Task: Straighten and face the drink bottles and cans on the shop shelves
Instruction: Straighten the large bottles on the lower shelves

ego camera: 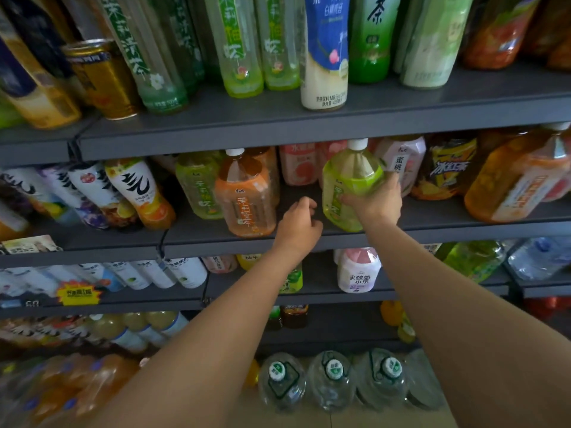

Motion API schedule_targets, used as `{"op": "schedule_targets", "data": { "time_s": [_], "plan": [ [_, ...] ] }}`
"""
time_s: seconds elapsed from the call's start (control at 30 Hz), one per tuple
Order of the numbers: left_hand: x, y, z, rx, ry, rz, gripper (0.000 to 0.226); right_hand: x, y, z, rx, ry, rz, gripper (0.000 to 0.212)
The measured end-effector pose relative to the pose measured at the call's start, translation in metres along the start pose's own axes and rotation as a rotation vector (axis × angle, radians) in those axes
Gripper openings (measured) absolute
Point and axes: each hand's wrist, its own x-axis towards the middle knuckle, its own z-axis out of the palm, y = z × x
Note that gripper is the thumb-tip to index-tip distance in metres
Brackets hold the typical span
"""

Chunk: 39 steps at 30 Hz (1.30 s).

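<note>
- Grey metal shelves, packed with drinks; big water jugs sit on the tiled floor.
- Right hand grips a green bottle on the middle shelf.
- Left hand loosely curled, empty, beside the orange bottle.

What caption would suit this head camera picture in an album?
Facing drinks: the right hand grips a green bottle on the middle shelf, the left hand loosely curled beside an orange bottle.

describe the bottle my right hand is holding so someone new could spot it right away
Find the second grey shelf from the top. At its front edge, right of the gap, the right hand grips a lime-green bottle with a white cap. Its left neighbour, the orange-labelled bottle, holds amber tea.
</note>
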Motion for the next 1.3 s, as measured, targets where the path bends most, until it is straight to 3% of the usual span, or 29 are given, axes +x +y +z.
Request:
{"op": "schedule_targets", "data": {
  "time_s": [0.43,0.67,0.8,0.93,1.13,1.3],
  "plan": [
    [-0.037,-0.024,-0.031,-0.175,-0.271,-0.147,0.085,-0.082,-0.003,-0.014,-0.230,-0.077,-0.134,0.080],
    [-0.076,-0.079,-0.096,-0.221,-0.268,-0.064,0.088,-0.157,-0.032,0.024,-0.315,-0.179,-0.245,0.075],
    [-0.095,-0.127,-0.142,-0.207,-0.227,-0.104,0.087,-0.198,-0.067,0.070,-0.297,-0.255,-0.306,0.081],
    [-0.091,-0.173,-0.179,-0.303,-0.121,-0.152,0.108,-0.218,-0.103,0.122,-0.265,-0.328,-0.401,0.089],
    [-0.068,-0.202,-0.192,-0.370,0.070,-0.216,0.078,-0.204,-0.128,0.166,-0.260,-0.328,-0.458,0.083],
    [-0.047,-0.198,-0.180,-0.366,0.117,-0.197,0.069,-0.180,-0.123,0.175,-0.222,-0.318,-0.436,0.085]
  ]
}}
